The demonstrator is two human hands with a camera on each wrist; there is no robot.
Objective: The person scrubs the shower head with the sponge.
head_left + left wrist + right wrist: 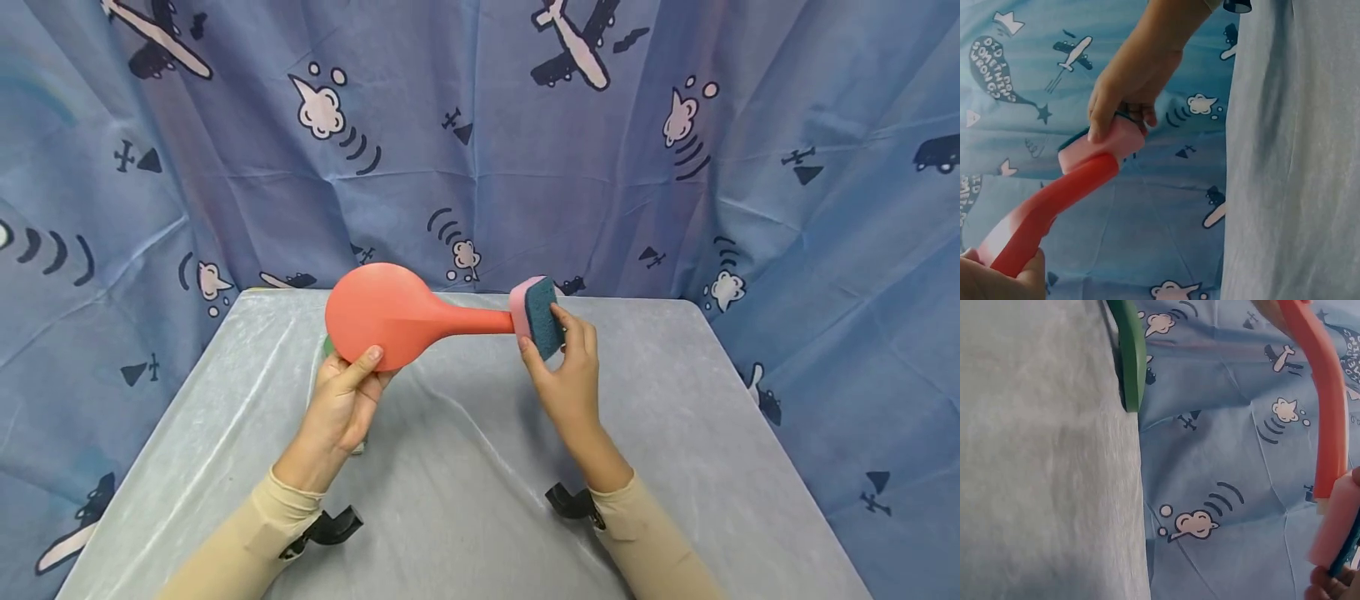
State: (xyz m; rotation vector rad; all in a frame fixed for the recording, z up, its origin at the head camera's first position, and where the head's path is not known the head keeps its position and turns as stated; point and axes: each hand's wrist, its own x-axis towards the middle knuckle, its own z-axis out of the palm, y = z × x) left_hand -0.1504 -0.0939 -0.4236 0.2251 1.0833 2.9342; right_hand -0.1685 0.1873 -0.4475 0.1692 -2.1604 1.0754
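In the head view my left hand point(343, 408) grips an orange-red plastic piece point(382, 312) by the lower edge of its round head, thumb on the near face. It looks like a large spoon, and its long narrow handle point(480, 321) points right. My right hand point(573, 383) pinches a scouring sponge point(546, 317) between thumb and fingers. The sponge's pink side point(1104, 147) meets the handle's free end, and its dark green side faces right. Both things are held above the table. The left wrist view shows the piece from the side, slightly bent.
A green curved thing point(1134, 362) lies on the table behind my left hand, mostly hidden in the head view. A pale grey cloth covers the table point(465, 467). Around it hangs a blue curtain point(465, 125) printed with planes. Black straps point(330, 527) sit at both wrists.
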